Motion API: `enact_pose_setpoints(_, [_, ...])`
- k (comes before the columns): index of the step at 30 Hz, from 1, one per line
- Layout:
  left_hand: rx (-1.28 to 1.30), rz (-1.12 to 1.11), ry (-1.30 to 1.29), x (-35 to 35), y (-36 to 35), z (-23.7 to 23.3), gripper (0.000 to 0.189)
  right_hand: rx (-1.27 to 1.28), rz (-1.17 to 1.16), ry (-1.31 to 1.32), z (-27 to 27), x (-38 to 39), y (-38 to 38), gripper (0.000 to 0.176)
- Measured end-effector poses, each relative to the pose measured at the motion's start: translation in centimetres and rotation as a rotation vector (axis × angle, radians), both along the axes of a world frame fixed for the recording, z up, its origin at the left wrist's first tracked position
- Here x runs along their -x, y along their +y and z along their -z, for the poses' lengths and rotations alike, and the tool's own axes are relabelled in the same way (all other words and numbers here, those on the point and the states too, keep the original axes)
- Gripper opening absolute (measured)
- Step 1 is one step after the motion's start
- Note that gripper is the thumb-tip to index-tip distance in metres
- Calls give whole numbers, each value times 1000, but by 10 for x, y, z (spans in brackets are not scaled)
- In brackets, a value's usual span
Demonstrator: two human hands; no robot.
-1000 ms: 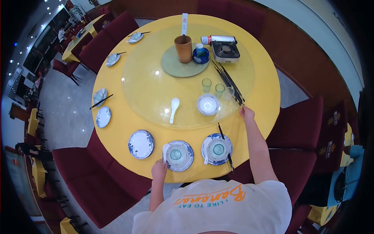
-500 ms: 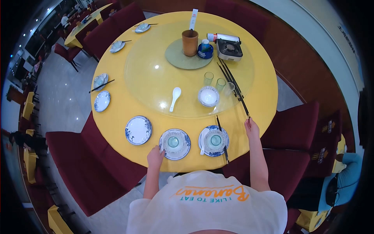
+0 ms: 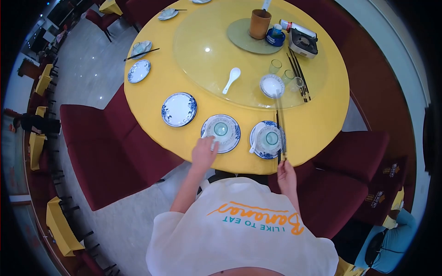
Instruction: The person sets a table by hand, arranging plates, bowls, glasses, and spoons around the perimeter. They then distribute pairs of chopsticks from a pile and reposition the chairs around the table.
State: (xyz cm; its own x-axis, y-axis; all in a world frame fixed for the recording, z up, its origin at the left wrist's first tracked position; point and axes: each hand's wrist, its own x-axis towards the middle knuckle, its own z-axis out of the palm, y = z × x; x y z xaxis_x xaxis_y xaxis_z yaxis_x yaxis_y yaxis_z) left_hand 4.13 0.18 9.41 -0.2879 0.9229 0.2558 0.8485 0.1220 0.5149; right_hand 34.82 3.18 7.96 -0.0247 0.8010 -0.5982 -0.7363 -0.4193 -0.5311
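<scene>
My right hand point(image 3: 287, 175) pinches the lower end of dark chopsticks point(image 3: 283, 133), smeared by motion, at the table's near edge. They lie close beside another dark chopstick point(image 3: 278, 122) resting over the right-hand plate point(image 3: 259, 151). That plate carries a bowl with a green-tinted glass point(image 3: 272, 138) in it and a white spoon point(image 3: 253, 145) at its left. My left hand point(image 3: 203, 152) reaches over the near-left rim of the middle plate point(image 3: 235, 142), fingers apart and partly stretched out. A bowl with another green-tinted glass point(image 3: 220, 129) sits on this plate; a white spoon there is partly hidden.
Stacked plates point(image 3: 178, 109) stand at the left. On the glass turntable point(image 3: 207, 78) are a spoon point(image 3: 232, 80), bowls point(image 3: 271, 86), glasses point(image 3: 275, 66), more chopsticks point(image 3: 300, 76), a brown holder point(image 3: 260, 24) and a portable stove point(image 3: 303, 43). Maroon chairs point(image 3: 340, 188) surround the table.
My right hand has brought the chopsticks down and left from the turntable's right side to the right-hand setting. My left hand has shifted further over the middle plate's near rim. The view has tilted.
</scene>
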Motion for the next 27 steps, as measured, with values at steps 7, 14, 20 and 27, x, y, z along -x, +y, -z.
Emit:
enact_pose_setpoints(7, [535, 332, -896, -66, -3, 10, 42, 174, -373, 135, 16, 40, -29, 8])
enact_pose_setpoints(14, [546, 260, -1316, -76, 13, 51, 33, 165, -632, 20, 32, 43, -35, 12])
enact_pose_setpoints(20, [588, 164, -1327, -77, 10, 71, 31, 184, -779, -33, 39, 58, -36, 14])
enact_pose_setpoints(27, [660, 147, -1291, -63, 1, 83, 27, 155, -917, -183, 59, 81, -28, 18])
